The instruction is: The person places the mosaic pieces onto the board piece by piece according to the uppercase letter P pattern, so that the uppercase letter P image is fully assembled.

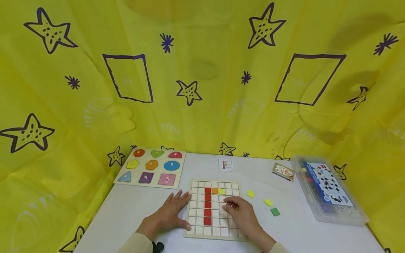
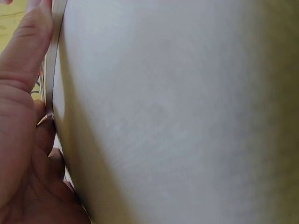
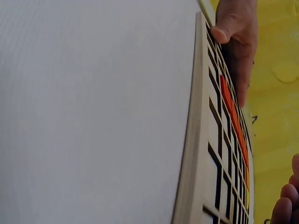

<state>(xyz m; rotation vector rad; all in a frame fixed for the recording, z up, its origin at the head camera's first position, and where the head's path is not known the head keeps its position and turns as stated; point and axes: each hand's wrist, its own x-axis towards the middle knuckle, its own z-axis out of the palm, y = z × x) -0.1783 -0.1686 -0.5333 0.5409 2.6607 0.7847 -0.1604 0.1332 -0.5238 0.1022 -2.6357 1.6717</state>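
A wooden grid board (image 1: 197, 230) lies on the white table. Several red square tiles (image 1: 207, 205) form a column on it, with an orange tile (image 1: 215, 190) and a yellow tile (image 1: 222, 191) to the right of the top one. My left hand (image 1: 171, 212) rests with spread fingers at the board's left edge, its thumb on the lower left corner. Over the right part of the board hovers my right hand (image 1: 242, 214), fingers loosely bent and a small gap before the thumb; no tile shows between them. In the right wrist view only its fingertips (image 3: 287, 200) appear.
Two loose yellow pieces (image 1: 251, 194) and a green tile (image 1: 275, 212) lie right of the board. A small pattern card (image 1: 225, 164) is behind it. A shape puzzle (image 1: 142, 180) sits back left; a small box (image 1: 283, 171) and a clear plastic case (image 1: 329, 218) stand at right.
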